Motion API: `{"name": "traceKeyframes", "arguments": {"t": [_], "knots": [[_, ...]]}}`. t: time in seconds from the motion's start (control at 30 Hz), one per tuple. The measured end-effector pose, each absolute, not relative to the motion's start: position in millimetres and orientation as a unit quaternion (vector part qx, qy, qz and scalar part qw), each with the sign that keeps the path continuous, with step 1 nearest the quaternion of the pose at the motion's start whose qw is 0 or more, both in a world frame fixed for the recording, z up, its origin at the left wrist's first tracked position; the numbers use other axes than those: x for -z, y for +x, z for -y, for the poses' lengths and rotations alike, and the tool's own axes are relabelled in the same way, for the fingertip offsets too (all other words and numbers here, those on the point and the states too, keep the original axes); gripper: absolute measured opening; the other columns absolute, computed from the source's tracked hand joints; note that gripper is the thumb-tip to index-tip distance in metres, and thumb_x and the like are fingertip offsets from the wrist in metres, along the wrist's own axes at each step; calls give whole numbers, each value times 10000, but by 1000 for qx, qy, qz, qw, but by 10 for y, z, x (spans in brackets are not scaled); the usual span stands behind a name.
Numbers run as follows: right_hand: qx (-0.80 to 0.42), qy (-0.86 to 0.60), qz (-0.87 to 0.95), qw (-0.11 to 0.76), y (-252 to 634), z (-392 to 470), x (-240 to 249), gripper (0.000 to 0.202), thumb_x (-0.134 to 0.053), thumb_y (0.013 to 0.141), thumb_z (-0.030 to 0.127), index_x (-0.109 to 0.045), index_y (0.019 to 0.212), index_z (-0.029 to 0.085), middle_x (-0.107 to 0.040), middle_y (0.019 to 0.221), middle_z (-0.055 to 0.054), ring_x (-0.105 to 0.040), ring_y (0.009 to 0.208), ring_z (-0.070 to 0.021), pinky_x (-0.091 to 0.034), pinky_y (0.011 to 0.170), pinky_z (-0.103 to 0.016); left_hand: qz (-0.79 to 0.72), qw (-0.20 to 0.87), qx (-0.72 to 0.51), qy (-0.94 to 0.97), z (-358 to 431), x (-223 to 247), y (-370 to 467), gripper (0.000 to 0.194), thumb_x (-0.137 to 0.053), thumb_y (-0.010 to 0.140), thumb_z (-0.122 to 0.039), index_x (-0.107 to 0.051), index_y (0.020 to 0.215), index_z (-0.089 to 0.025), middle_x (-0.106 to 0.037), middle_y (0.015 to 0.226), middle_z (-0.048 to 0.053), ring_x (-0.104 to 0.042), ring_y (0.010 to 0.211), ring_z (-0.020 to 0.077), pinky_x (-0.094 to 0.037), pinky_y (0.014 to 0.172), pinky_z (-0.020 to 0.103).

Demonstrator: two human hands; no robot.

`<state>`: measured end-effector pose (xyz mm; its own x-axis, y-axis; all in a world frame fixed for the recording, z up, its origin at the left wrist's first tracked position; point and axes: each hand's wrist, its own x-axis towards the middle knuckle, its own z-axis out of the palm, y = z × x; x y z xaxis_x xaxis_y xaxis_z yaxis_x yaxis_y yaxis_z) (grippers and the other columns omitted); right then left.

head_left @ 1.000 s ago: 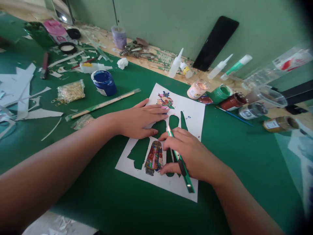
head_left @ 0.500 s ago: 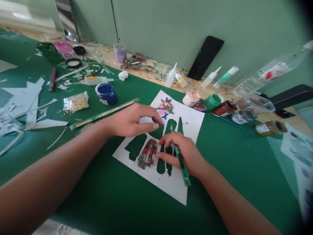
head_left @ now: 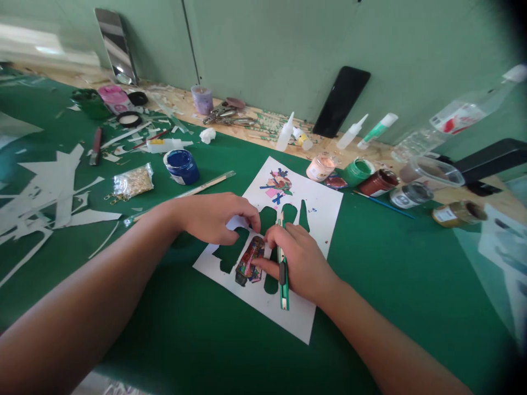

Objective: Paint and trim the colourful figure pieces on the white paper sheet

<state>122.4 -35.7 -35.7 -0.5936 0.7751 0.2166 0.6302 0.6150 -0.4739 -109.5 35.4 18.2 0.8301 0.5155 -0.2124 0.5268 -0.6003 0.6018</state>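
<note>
Reference landmark: the white sheet [head_left: 317, 211] lying on the green cutting mat [head_left: 391, 274], with several shapes already cut out of it. Your left hand [head_left: 214, 216], flat on the sheet a second ago, has curled and now pinches the sheet's cut edge just above the painted strip [head_left: 250, 259] at the sheet's near-left part. Your right hand [head_left: 294, 258] has moved in beside that strip, fingers closed around the green craft knife [head_left: 282, 269], index fingertip touching the strip. Judgement: cutting has paused and the strip is being lifted free. Paint jars [head_left: 379, 182] stand beyond the sheet's far edge
</note>
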Motion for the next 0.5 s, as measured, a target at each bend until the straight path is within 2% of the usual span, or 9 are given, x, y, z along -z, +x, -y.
{"name": "traceKeyframes", "arguments": {"t": [0.13, 0.3, 0.4, 0.5], "knots": [[-178, -387, 889, 167, 1223, 371, 335, 544, -736, 761, 666, -477, 915, 213, -646, 943, -66, -552, 821, -248, -371, 718, -343, -275, 346, 13, 897, -350, -171, -1092, 445, -566, 695, -47, -687, 1094, -203, -674, 1219, 18, -620, 1105, 180, -452, 966, 267], [-180, -414, 875, 176, 1197, 381, 362, 415, -756, 827, 509, -468, 883, 214, -661, 923, -70, -564, 807, -243, -388, 727, -349, -271, 319, -13, 908, -313, -196, -1066, 325, -574, 706, -55, -741, 948, -193, -681, 1178, 31, -635, 1051, 192, -439, 967, 276], [-194, -413, 864, 212, 1196, 369, 397, 370, -741, 856, 465, -465, 863, 218, -665, 890, -57, -570, 782, -228, -399, 720, -341, -285, 333, -12, 899, -300, -239, -1071, 306, -606, 751, -128, -718, 1027, -200, -682, 1144, 32, -617, 1064, 199, -438, 951, 282], [-215, -423, 846, 245, 1201, 355, 411, 341, -731, 868, 440, -468, 862, 224, -670, 872, -44, -585, 780, -222, -403, 702, -324, -302, 360, 9, 883, -297, -263, -1076, 342, -648, 828, -312, -670, 1152, -203, -677, 1139, 32, -615, 1030, 196, -454, 879, 278]]}}
